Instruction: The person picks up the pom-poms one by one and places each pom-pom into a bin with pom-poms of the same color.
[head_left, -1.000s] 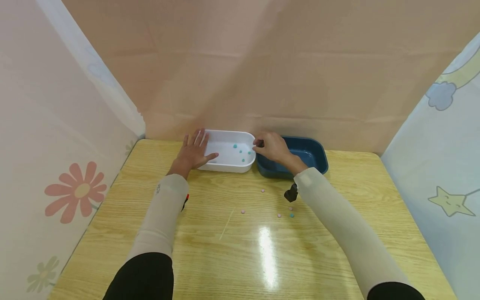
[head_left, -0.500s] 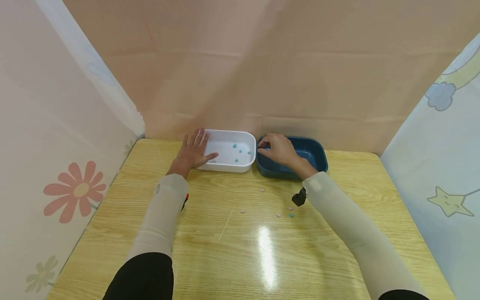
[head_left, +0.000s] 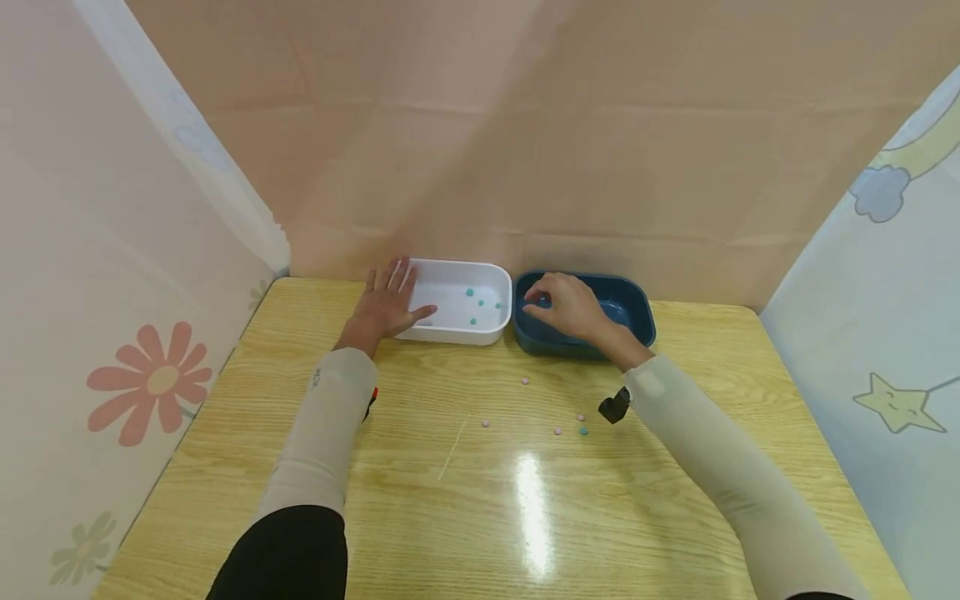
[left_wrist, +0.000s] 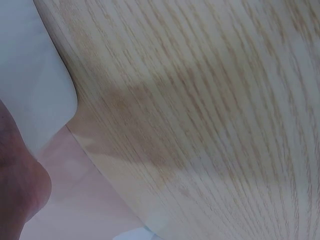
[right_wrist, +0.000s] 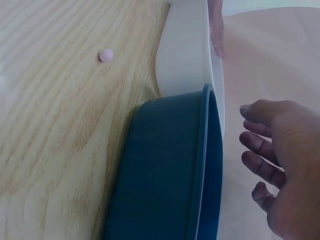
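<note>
My left hand point(head_left: 384, 307) lies spread over the left end of a white rectangular tub point(head_left: 450, 337), its thumb reaching over the inside. Several small teal balls point(head_left: 470, 292) lie in the right part of that tub. Over the dark blue tub point(head_left: 592, 348) hovers my right hand point(head_left: 573, 307), its fingers loosely bent with nothing between them. The right wrist view shows this hand point(right_wrist: 285, 160) above the blue tub's rim point(right_wrist: 205, 135), thumb apart from the fingers. In the left wrist view only part of the left hand point(left_wrist: 22, 185) shows at the white tub's side.
On the wooden table point(head_left: 420, 517) in front of the tubs lie several small pink balls point(head_left: 486, 423) and one teal ball point(head_left: 583, 431). The two tubs stand side by side at the back edge, close to a peach-coloured backdrop point(head_left: 480, 150). Patterned panels flank the table.
My right hand has moved from the white tub's right end rightward over the blue tub, and its fingers have parted. A teal ball near that end now lies further left. The left hand stays put.
</note>
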